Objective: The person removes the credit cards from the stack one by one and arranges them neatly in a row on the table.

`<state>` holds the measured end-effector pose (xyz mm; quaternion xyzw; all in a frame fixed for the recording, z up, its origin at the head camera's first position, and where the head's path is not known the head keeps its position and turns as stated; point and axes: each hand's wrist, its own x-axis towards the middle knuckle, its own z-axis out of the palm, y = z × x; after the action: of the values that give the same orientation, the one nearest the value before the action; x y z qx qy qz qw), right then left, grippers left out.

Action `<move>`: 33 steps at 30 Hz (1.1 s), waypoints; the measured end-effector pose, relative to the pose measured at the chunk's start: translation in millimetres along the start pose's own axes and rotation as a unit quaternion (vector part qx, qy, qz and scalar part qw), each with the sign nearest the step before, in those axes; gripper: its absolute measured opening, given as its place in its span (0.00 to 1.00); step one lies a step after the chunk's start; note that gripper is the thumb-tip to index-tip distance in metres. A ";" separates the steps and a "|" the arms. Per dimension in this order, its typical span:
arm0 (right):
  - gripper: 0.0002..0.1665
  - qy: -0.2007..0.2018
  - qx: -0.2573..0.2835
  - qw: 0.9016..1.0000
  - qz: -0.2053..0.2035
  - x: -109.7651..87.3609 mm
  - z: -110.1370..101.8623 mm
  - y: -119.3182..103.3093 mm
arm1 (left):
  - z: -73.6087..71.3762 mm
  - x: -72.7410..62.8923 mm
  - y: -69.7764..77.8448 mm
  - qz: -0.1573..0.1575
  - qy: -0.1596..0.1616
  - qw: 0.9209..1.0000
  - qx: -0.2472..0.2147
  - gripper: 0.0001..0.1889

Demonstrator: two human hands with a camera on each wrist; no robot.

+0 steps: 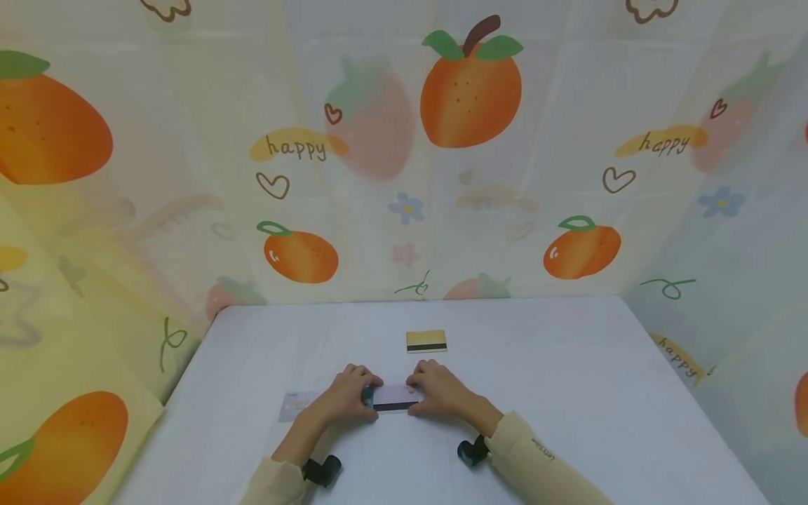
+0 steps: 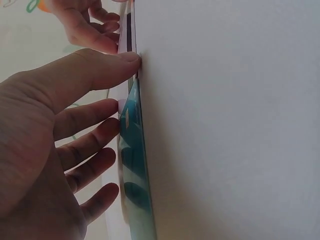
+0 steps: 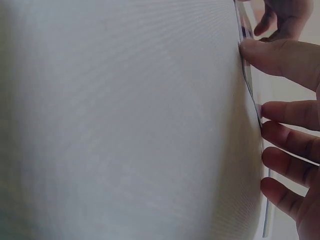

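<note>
A pale purple card [image 1: 395, 397] with a black stripe lies flat on the white table between both hands. My left hand [image 1: 350, 395] pinches it at its left end, thumb at the near edge and fingers at the far edge. At the right end my right hand [image 1: 440, 390] pinches it the same way. Beneath the left palm runs a teal card [image 2: 134, 145], mostly hidden from above. Farther left, a pale printed card [image 1: 294, 405] shows partly beside the left wrist. Along the right fingers, a thin edge [image 3: 266, 215] shows; I cannot tell what it belongs to.
A gold card [image 1: 426, 341] with a black stripe lies beyond the hands on the white table [image 1: 568, 372]. Fruit-printed cloth [image 1: 404, 231] hangs behind the table's far edge and at both sides. A small black device [image 1: 323, 470] sits at each wrist.
</note>
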<state>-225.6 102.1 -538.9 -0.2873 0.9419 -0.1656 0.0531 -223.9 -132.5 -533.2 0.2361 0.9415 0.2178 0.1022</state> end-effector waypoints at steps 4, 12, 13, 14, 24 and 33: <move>0.28 0.003 0.003 1.000 0.000 0.0 1.0 0.4 | 0.0 0.3 -0.8 0.001 0.003 1.000 0.004 0.26; 0.28 0.002 0.006 1.000 0.006 -0.5 1.4 -0.1 | 1.6 1.4 -1.9 0.003 0.002 1.000 -0.001 0.25; 0.28 0.003 0.007 1.000 0.006 -0.7 1.0 -0.6 | 1.4 1.3 -1.7 0.002 0.002 1.000 -0.004 0.25; 0.28 0.004 0.006 1.000 0.004 -1.0 0.7 -1.1 | 1.3 1.3 -1.6 0.003 0.002 1.000 -0.004 0.25; 0.27 0.011 0.004 1.000 -0.001 -1.3 -1.9 -3.3 | 0.6 -0.6 0.2 0.000 0.008 1.000 -0.002 0.25; 0.26 0.007 0.040 0.999 0.004 1.2 -5.3 5.4 | -0.4 3.0 -1.7 -0.009 -0.002 0.999 -0.032 0.26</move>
<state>-230.5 107.1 -535.9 -0.2802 0.9360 -0.2048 0.0591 -227.4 -132.5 -533.8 0.2250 0.9360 0.2462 0.1129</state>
